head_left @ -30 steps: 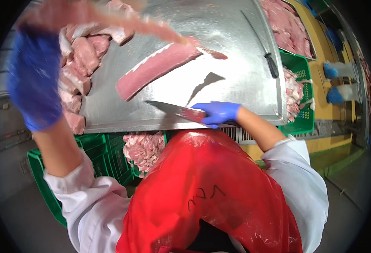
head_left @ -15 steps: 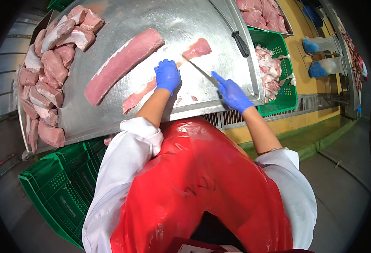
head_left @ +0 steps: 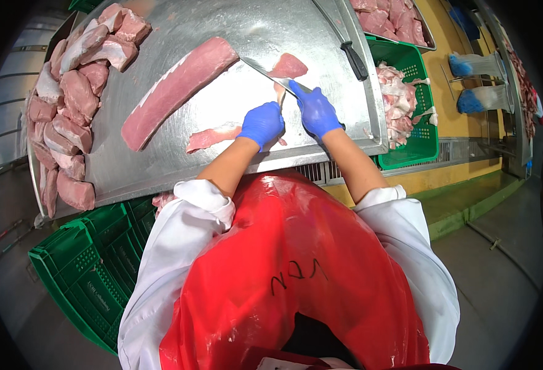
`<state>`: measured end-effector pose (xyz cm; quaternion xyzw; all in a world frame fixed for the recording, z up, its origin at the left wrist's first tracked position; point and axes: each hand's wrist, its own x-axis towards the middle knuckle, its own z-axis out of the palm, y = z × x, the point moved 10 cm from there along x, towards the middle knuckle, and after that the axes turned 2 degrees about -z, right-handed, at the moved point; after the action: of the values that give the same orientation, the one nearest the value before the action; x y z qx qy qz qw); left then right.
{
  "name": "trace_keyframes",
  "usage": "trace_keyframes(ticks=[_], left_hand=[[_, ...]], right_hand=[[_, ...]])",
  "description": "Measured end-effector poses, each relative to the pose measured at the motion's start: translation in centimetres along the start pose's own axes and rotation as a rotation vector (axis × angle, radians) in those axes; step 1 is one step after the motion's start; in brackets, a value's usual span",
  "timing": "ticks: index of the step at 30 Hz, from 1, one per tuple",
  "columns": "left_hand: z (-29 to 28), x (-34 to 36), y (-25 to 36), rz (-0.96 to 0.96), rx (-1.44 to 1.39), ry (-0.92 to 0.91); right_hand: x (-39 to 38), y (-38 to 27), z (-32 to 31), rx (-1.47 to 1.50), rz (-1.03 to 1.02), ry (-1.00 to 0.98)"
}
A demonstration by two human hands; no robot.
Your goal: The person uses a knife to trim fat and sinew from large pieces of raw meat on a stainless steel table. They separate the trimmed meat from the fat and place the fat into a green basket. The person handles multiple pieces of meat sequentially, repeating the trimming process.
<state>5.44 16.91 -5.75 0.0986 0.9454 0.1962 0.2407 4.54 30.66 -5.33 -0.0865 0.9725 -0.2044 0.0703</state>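
My left hand (head_left: 262,126), in a blue glove, is closed on a thin strip of meat trimming (head_left: 214,137) lying on the metal table. Pale tissue from the strip shows beyond its fingers, reaching toward a small pink meat piece (head_left: 288,65). Wrapped round a knife's handle, my right hand (head_left: 317,112) is gloved in blue too. The knife's blade (head_left: 260,69) points far left, crossing beside the small piece, with its tip close to the end of a long pork loin (head_left: 179,92). My two hands are nearly together.
Cut pork pieces (head_left: 77,98) are heaped along the metal table's (head_left: 160,182) left side. A black-handled tool (head_left: 353,60) rests near its right edge. Beyond are a green crate (head_left: 428,139) of trimmings and a tray of meat (head_left: 401,24). Another green crate (head_left: 74,265) stands below left.
My right hand has moved left with the knife, and the blade has swung to point farther left. My left hand has shifted right and nearer along the trimming, which has bunched toward it.
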Motion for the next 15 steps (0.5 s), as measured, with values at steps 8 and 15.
trace_keyframes(ticks=[8, 15], left_hand=[[-6.5, -0.3, -13.3, -0.157, 0.184, 0.100], [-4.6, -2.2, -13.5, -0.203, 0.156, -0.033]], right_hand=[[-1.3, 2.0, -0.4, -0.006, -0.035, -0.136], [-2.6, 3.2, -1.6, -0.031, 0.100, -0.191]])
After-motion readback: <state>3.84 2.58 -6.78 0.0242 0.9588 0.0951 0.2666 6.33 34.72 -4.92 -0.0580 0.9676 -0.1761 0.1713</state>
